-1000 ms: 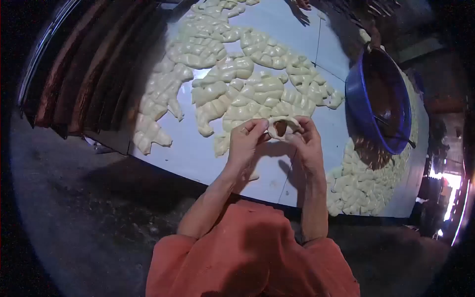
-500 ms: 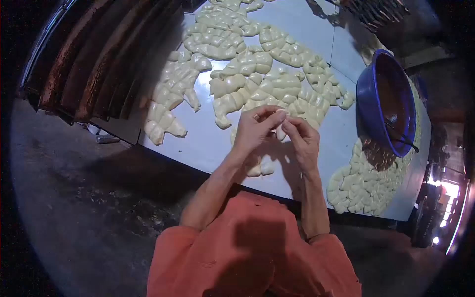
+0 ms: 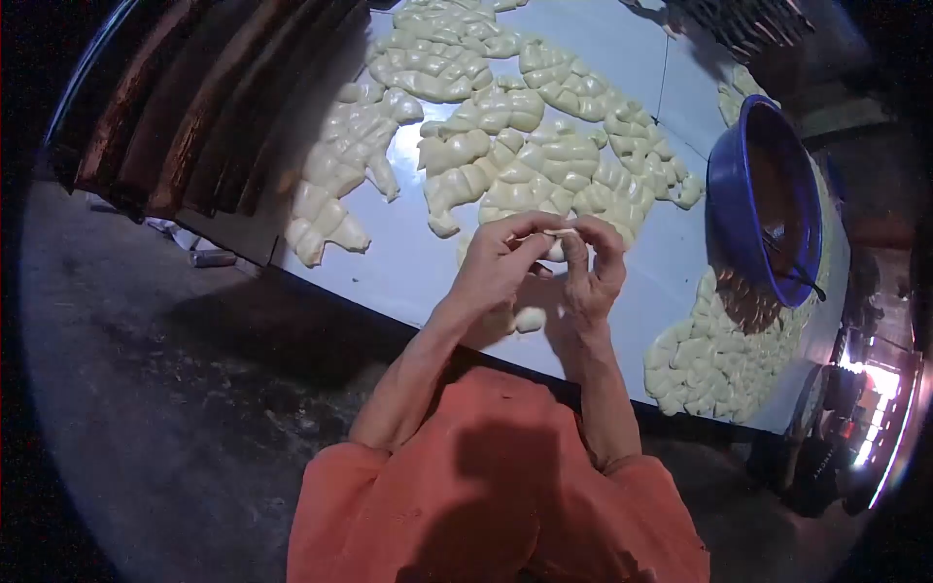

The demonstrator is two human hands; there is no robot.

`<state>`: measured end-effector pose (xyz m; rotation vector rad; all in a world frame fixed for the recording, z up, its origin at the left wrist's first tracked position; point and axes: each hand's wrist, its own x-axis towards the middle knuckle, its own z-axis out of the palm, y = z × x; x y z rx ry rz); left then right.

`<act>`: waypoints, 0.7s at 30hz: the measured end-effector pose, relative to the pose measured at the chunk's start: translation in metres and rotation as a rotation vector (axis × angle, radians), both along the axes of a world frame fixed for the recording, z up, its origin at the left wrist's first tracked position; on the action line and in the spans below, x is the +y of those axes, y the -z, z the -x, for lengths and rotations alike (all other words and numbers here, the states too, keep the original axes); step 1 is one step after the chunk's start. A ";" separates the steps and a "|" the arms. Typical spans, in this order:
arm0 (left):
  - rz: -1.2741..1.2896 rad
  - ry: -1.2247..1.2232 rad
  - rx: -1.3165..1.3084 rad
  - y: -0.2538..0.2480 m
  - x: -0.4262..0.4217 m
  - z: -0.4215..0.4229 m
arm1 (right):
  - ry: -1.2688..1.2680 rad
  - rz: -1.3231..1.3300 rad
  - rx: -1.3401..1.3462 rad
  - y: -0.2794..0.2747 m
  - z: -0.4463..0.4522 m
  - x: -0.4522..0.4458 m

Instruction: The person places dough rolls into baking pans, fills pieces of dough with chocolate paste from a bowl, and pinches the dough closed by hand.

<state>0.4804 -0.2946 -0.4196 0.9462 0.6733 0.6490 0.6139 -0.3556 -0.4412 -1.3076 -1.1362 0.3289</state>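
Note:
My left hand (image 3: pixel 502 257) and my right hand (image 3: pixel 593 262) meet over the front part of a white table (image 3: pixel 389 282). Between their fingertips they pinch a small pale piece of dough (image 3: pixel 556 251), partly covered by the fingers. Below the hands a loose white dough lump (image 3: pixel 530 320) lies on the table near the front edge. Just beyond my fingers spreads a wide patch of pale dough pieces (image 3: pixel 544 165), set closely against each other.
A blue basin (image 3: pixel 724 185) with brown contents stands at the right, a dark handle (image 3: pixel 802 277) sticking out. Near it lies another patch of dough pieces (image 3: pixel 714 360). Dark curved trays (image 3: pixel 185 117) are stacked at the left. A dark rack (image 3: pixel 743 24) is at the far right.
My right hand's fingers have curled higher and over the dough piece, and its thumb has shifted. The hands remain together. The view has shifted slightly.

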 end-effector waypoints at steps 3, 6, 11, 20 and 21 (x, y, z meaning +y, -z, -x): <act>-0.048 -0.052 -0.044 -0.001 -0.015 -0.001 | 0.038 0.043 -0.102 -0.004 -0.005 -0.003; -0.164 0.058 0.197 -0.011 -0.020 0.009 | 0.057 0.167 -0.102 -0.017 -0.004 -0.010; -0.217 -0.076 0.161 0.010 -0.023 0.015 | -0.177 0.245 -0.301 -0.037 -0.006 -0.030; -0.839 0.179 0.798 0.003 -0.049 0.070 | -0.461 0.856 -0.015 -0.017 -0.016 -0.054; -0.890 0.241 0.805 0.010 -0.051 0.070 | -0.542 0.866 -0.199 -0.025 -0.019 -0.051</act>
